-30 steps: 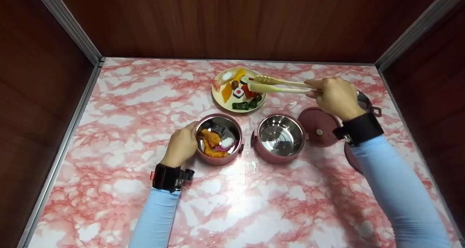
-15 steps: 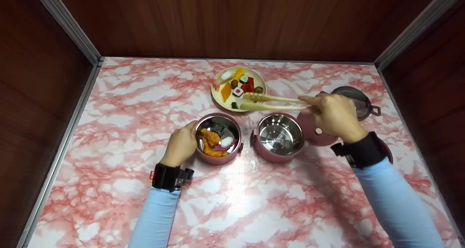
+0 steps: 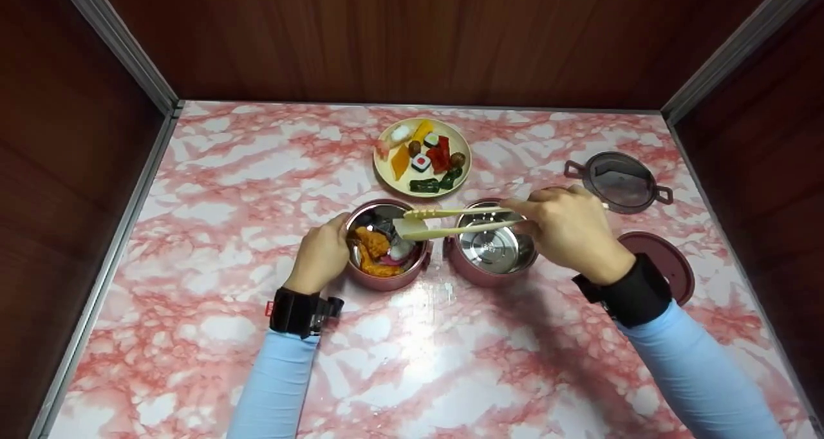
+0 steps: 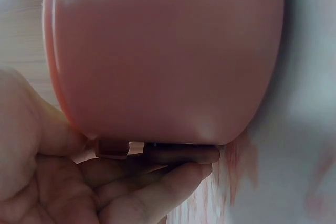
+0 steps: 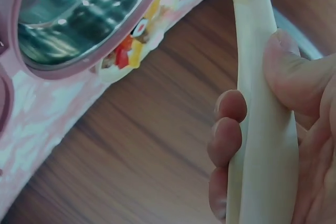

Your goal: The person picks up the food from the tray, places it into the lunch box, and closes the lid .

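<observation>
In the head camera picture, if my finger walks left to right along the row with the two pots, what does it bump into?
Left hand → pot with food → shiny pot → right hand → round dark red piece.

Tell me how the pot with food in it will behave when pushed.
The pot will probably stay stiff, since it looks metal-lined. It may resist sliding, as the left hand holds its side. The food inside will likely shift, because the pieces appear to lie loose.
</observation>
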Demonstrator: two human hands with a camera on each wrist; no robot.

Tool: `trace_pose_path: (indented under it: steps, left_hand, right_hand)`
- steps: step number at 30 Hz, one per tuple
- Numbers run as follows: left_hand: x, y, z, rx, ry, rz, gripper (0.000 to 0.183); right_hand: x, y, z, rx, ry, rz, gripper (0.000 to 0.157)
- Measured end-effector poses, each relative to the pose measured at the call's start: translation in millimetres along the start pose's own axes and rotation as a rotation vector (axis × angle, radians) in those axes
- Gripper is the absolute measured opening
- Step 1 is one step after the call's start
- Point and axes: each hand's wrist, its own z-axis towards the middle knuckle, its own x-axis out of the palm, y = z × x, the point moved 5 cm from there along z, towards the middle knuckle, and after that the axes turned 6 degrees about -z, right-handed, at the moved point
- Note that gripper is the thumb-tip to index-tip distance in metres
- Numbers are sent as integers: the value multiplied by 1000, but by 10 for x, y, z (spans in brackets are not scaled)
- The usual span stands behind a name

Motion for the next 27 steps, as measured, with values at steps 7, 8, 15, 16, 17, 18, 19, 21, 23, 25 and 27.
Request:
trace_pose_path:
  steps: [7,8,15,16,17,18,19,21,23,25,27]
  left_hand:
    - [7,-16,-2,3,7,-4,39]
    - [5,-17,-4,2,6,-5,39]
    - [6,-14,-4,5,7,-11,38]
    - [7,-12,-6,8,7,-9,39]
    - [7,-11,-4,11,5,-4,38]
    - [8,-9,-2,15,4,-1,38]
    - [9,-8,0,16,2,2,38]
    - [9,-7,3,22,-2,10,38]
    - [7,-8,8,27,-6,15,36]
    - [6,-9,8,29,-8,14,36]
    - [6,-10,7,29,-6,12,36]
  right_hand:
    - [-183,356,146,-75,-10,-249,26]
    - [-213,420,185,-77,15,-281,24]
    - [-318,833,440,-99,134,-540,15]
    - [-313,879,469,-105,127,-570,15]
    - [-306,922,493,-111,117,-597,16]
    - [-295,958,512,-114,108,-617,18]
    - [-284,992,528,-117,102,-625,19]
    - [-254,1050,550,-122,96,-634,19]
    - [-220,1093,563,-125,103,-640,17]
    - [-176,1123,572,-129,113,-639,17]
    - [-130,1139,575,-130,115,-645,20]
